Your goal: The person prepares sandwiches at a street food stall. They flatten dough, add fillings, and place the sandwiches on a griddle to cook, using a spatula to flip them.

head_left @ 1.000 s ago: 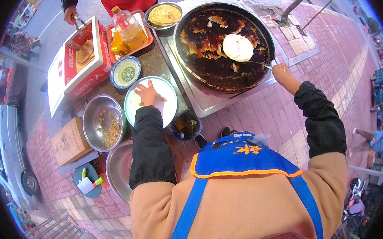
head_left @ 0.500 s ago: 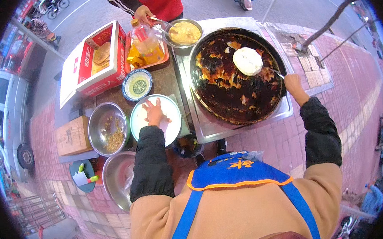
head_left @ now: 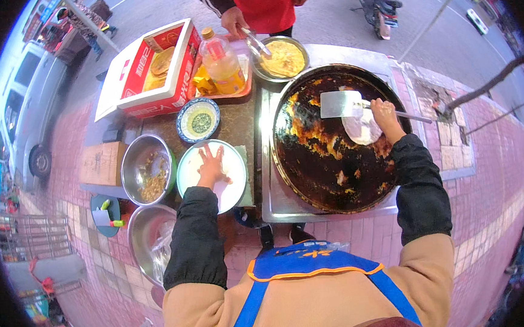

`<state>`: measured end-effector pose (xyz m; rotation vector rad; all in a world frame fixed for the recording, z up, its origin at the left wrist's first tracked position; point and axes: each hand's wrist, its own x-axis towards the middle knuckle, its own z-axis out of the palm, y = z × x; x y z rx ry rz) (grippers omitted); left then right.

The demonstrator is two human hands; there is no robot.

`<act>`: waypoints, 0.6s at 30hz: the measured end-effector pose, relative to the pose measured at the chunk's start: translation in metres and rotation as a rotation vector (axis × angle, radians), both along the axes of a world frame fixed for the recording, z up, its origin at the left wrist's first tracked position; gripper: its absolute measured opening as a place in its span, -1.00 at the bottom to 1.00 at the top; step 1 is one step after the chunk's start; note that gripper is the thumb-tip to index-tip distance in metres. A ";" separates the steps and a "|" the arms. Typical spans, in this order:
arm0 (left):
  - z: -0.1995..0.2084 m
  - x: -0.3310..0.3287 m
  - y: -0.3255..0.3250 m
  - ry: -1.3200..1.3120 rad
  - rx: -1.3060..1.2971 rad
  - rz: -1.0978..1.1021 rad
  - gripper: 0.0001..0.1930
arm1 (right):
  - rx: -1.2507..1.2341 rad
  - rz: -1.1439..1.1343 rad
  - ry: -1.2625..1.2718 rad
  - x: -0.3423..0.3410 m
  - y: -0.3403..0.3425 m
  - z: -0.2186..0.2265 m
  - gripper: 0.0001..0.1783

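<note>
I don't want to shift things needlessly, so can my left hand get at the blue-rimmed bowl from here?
Probably yes: your left hand is spread over the white plate, the blue-rimmed bowl sits just past the plate's far edge, and nothing seems to stand between.

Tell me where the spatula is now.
In the head view, right of centre, the spatula is in the right hand's grip, its blade above the dark pan, at the upper-left edge of the pale flatbread.

Our spatula [head_left: 338, 105] hides part of the flatbread [head_left: 364, 133]; we cannot see the plate [head_left: 236, 171] beneath our left hand [head_left: 212, 167]. Our sleeve [head_left: 193, 241] covers part of the lower bowl [head_left: 140, 234], and the top edge cuts off the co-worker [head_left: 261, 4] at the chest
</note>
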<state>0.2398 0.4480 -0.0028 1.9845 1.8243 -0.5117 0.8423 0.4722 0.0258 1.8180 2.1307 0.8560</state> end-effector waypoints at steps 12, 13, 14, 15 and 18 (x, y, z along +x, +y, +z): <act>0.000 0.004 -0.001 0.012 0.023 0.030 0.44 | 0.083 -0.002 -0.010 -0.004 0.082 -0.043 -0.95; 0.000 0.004 0.000 0.009 0.023 0.028 0.44 | 0.086 0.003 -0.012 -0.003 0.084 -0.045 -0.95; -0.001 0.004 0.000 0.016 0.022 0.030 0.43 | 0.062 -0.023 -0.027 -0.002 0.085 -0.047 -0.96; -0.001 0.004 0.000 0.014 0.024 0.028 0.43 | 0.085 0.006 -0.015 -0.002 0.087 -0.049 -0.96; -0.001 0.004 0.001 0.024 0.015 0.020 0.47 | 0.067 -0.017 0.012 -0.002 0.091 -0.049 -0.95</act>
